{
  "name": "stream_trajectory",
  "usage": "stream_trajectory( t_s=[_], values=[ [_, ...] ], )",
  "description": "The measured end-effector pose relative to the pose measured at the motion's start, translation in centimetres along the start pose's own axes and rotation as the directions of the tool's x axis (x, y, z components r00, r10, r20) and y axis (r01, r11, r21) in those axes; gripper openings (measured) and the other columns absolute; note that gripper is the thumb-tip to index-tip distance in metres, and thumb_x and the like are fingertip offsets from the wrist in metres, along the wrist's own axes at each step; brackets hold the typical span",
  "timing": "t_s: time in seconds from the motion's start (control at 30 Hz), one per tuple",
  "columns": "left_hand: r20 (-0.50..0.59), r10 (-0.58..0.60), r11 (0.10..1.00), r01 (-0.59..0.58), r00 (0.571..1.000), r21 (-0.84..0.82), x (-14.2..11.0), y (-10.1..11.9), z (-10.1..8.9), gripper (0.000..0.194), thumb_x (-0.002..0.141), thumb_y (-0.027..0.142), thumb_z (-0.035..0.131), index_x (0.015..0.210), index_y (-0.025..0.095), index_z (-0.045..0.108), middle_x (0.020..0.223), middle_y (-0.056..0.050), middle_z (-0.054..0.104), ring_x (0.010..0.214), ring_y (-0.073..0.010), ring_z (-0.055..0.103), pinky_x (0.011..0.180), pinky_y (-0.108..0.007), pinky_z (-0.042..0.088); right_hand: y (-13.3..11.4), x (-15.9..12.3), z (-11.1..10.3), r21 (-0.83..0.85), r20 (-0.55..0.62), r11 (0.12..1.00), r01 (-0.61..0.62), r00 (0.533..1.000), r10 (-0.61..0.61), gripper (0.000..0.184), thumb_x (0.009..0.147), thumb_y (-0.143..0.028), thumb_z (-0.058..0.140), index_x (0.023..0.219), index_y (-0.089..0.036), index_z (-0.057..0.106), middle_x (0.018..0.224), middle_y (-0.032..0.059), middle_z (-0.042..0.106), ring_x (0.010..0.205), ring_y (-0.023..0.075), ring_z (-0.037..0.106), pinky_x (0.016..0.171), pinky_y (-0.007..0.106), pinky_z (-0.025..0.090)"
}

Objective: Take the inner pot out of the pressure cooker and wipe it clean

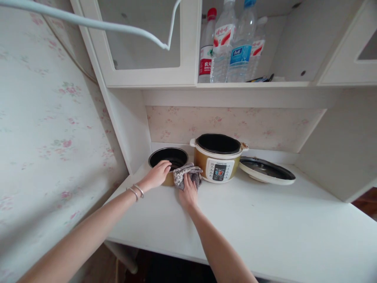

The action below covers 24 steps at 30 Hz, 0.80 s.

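A dark-lined inner pot [165, 154] with a gold outside stands at the left of the white desk. My left hand [159, 173], with two bangles at the wrist, grips its near rim, fingers over the edge. Bunched against the pot's right side is a grey patterned cloth [185, 171]. My right hand [189, 192] presses and holds this cloth, fingers on top of it. Just to the right sits a gold and white electric cooker [201, 163] without its lid, its inside dark. Beyond it the cooker lid [275, 180] lies upside down.
The white desk [265, 228] has its front edge toward me and a flowered wall [64, 145] at its left. Overhead, an open shelf holds several plastic bottles [240, 55]. A pale bent rod [118, 27] crosses the upper left, close to the camera.
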<state>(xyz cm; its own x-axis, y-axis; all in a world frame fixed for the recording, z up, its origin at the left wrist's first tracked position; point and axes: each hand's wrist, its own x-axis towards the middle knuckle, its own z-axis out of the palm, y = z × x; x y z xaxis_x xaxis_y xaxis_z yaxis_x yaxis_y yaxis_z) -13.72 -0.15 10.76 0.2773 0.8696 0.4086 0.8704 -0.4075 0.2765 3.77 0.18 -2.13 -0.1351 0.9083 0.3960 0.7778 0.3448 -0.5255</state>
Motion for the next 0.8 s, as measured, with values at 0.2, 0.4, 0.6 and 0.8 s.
stream_trajectory(
  t_s=[0.2,0.4,0.6,0.8],
  values=[
    [0.109,-0.019,0.978,-0.004,0.994,0.207,0.0,-7.6,-3.1,0.048,0.095,0.041,0.026,0.121,0.017,0.059,0.13,-0.01,0.057,0.124,-0.0232,0.048,0.11,-0.039,0.03,-0.1,0.0,-0.3,-0.005,0.031,1.0,-0.007,1.0,0.007,0.076,0.075,-0.013,0.043,0.148,-0.013,0.022,0.151,0.0099,0.029,0.138,0.0217,0.027,0.113,0.036,0.014],
    [0.11,-0.139,0.981,0.122,0.984,0.148,-1.3,-9.4,-0.5,0.053,0.097,0.043,0.019,0.123,0.017,0.058,0.137,-0.008,0.052,0.135,-0.0224,0.035,0.112,-0.041,0.026,0.1,0.2,0.0,0.001,0.014,1.0,-0.007,1.0,0.007,0.077,0.074,-0.013,0.044,0.148,-0.013,0.022,0.151,0.0104,0.03,0.138,0.0214,0.027,0.113,0.035,0.014],
    [-0.057,-0.214,0.968,0.219,0.975,0.125,-1.6,-2.0,1.9,0.048,0.097,0.041,0.024,0.099,0.017,0.065,0.108,-0.011,0.064,0.127,-0.0279,0.043,0.103,-0.042,0.037,-0.2,-0.1,-0.1,0.002,-0.001,1.0,-0.026,1.0,0.026,0.071,0.079,-0.015,0.043,0.147,-0.013,0.025,0.151,0.0103,0.031,0.137,0.0223,0.029,0.113,0.036,0.015],
    [0.005,-0.202,0.979,0.202,0.979,-0.003,-1.2,2.9,2.0,0.044,0.098,0.04,0.022,0.118,0.021,0.057,0.126,-0.008,0.059,0.12,-0.025,0.051,0.095,-0.038,0.043,0.0,-0.2,0.0,0.014,-0.034,1.0,-0.027,0.999,0.027,0.069,0.08,-0.014,0.04,0.147,-0.012,0.026,0.15,0.01,0.032,0.137,0.0214,0.028,0.112,0.034,0.017]
  ],
)
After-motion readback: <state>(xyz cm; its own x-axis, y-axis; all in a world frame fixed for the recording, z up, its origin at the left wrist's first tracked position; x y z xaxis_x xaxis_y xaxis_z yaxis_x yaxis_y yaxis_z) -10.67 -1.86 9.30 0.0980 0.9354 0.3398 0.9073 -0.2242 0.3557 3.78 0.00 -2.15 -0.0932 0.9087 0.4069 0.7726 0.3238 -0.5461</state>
